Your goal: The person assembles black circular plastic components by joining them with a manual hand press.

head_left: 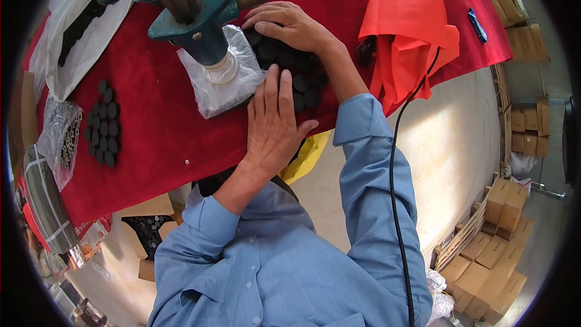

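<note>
A cluster of round black discs (289, 59) lies on the red cloth between my two hands. My right hand (290, 24) rests over the far side of the cluster, its fingers stretched to the left and slightly bent. At the near left side, my left hand (272, 118) lies flat with fingers extended, its fingertips touching the discs' edge. Beside both hands stands a teal metal press (206, 39), its lower end over a plastic-wrapped white pad (212, 100). Farther left, another group of black discs (104, 126) is laid out in neat rows.
The red cloth (157, 145) covers the table. At the right sits orange-red fabric (408, 12), with a black cable (394, 175) hanging past my right arm. A clear bag with chain (66, 139) lies at the left edge. Cardboard boxes (484, 266) are stacked at the lower right.
</note>
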Available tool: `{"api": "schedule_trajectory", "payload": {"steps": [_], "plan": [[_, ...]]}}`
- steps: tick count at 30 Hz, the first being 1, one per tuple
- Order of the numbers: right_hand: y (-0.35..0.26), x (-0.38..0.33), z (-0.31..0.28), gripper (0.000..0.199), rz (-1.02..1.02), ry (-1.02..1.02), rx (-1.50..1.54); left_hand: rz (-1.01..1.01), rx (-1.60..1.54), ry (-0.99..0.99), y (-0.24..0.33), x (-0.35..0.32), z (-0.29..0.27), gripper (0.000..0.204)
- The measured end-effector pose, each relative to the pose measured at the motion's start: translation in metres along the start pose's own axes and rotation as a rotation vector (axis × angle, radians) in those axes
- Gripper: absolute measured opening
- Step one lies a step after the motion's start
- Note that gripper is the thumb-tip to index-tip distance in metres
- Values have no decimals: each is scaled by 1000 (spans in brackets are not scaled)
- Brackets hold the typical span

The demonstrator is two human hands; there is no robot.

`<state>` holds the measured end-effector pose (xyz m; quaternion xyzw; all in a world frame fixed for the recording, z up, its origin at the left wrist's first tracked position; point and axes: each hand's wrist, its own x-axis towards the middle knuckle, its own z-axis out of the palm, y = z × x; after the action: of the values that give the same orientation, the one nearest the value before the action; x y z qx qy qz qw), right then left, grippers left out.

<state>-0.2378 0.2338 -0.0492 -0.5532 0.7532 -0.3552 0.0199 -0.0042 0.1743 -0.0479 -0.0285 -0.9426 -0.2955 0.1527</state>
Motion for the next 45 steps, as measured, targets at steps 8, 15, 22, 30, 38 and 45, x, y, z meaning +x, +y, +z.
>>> {"api": "schedule_trajectory", "payload": {"steps": [8, 15, 22, 30, 38, 45], "plan": [[-40, -95, -22, 24, 192, 177, 87, -18, 49, 16, 4, 6, 3, 112], [-89, -131, 15, 18, 379, 599, -109, 153, 129, -11, 2, 9, 16, 111], [-114, -143, 34, 17, 456, 773, -185, 326, -11, -49, -14, 9, 15, 101], [-152, -159, 54, 16, 584, 857, -227, 414, -153, -187, -16, 10, 1, 101], [-182, -171, 77, 26, 738, 1020, 187, 470, -200, -286, -20, 16, -3, 93], [-190, -180, 81, 25, 707, 1086, 340, 527, -241, -332, -22, 18, -4, 90]]}}
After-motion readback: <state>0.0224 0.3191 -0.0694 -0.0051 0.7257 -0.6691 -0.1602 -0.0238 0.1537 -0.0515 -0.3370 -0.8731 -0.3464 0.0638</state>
